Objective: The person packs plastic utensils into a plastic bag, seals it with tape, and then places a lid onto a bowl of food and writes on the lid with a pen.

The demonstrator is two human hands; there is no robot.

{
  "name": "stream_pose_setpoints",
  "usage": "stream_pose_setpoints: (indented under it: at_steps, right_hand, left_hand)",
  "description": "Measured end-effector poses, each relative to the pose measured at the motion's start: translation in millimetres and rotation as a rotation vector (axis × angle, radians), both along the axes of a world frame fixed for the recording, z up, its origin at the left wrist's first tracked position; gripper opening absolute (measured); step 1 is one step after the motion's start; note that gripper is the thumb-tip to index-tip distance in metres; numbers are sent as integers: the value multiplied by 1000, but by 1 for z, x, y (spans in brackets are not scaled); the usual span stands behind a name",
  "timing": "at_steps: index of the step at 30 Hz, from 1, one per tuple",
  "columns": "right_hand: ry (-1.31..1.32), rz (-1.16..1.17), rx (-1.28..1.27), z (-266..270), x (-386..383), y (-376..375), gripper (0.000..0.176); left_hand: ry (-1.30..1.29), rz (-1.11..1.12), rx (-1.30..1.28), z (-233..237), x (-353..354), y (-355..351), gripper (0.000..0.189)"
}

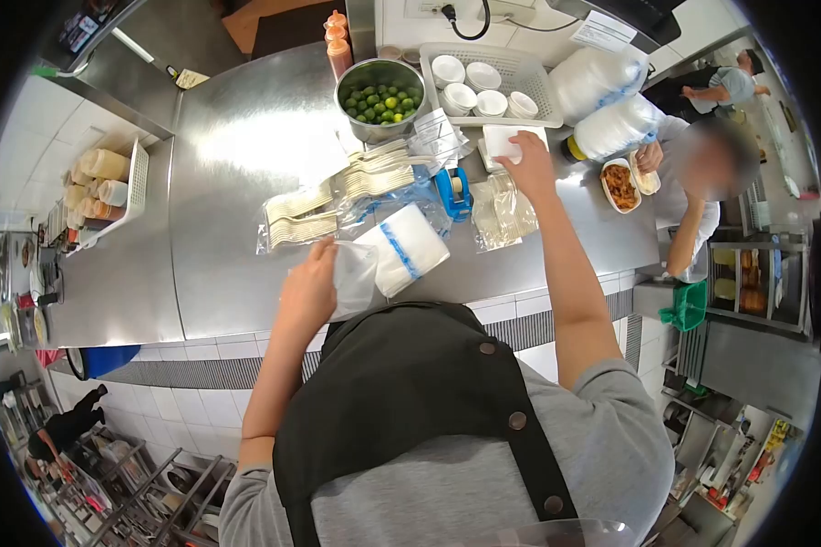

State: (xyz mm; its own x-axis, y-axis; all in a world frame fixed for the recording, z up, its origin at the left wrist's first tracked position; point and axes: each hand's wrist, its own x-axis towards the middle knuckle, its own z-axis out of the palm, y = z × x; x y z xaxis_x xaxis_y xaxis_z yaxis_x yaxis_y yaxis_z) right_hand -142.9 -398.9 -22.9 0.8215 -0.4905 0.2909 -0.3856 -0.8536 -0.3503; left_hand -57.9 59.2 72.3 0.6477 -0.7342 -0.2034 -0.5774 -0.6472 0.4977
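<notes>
Stack point(497, 137), white, partly hidden under right hand point(531, 164)

Steel counter point(233, 264); one seam, left of centre. Carries: orange bottles point(338, 53), grouped at back; steel pot point(388, 135) of green limes point(379, 104); white basket point(497, 122) of white bowls point(483, 75); bottle basket point(138, 187), far left; printed slips point(440, 137); cream cutlery point(379, 173) in clear packs; blue tape dispenser point(453, 193); blue-banded white stack point(410, 242), near front edge; white square stack point(500, 141), before the bowls; bagged white stacks point(616, 129), two; open food container point(626, 211), right end.
</notes>
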Motion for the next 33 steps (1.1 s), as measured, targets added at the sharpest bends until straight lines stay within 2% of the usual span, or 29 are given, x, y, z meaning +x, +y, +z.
stream_pose_setpoints:
  at_steps: [5, 10, 14, 18, 21, 24, 27, 30, 32, 33]
  right_hand:
    - [33, -10, 71, -6, 2, 6, 37]
    - [-39, 66, 162, -18, -4, -11, 19]
    - [-10, 72, 193, 2, 3, -15, 13]
    - [-109, 83, 193, -5, 5, -25, 12]
    - [-190, -57, 317, 5, 7, -21, 12]
    - [-580, -123, 305, 32, 5, 1, 11]
    - [-809, -142, 799, 69, 6, 54, 10]
    - [-515, -74, 1017, 98, 5, 128, 13]
    - [-456, 104, 1209, 78, 7, 162, 16]
    - [-375, 113, 1254, 82, 7, 180, 16]
  left_hand:
    - [-21, -64, -10, -12, -9, -13, 59]
    - [-8, -68, -21, -22, -4, -4, 61]
    - [61, -77, 25, -21, -1, -5, 59]
    - [26, -81, -57, -22, -3, -4, 58]
    - [27, -96, -101, -13, 1, -10, 55]
    - [53, -101, -132, -10, 7, -11, 58]
    - [51, -76, -139, -6, 17, -12, 60]
    - [80, -70, -117, -5, 25, -18, 62]
    - [68, -88, -126, -7, 24, -24, 62]
    - [60, -102, -134, -8, 25, -27, 61]
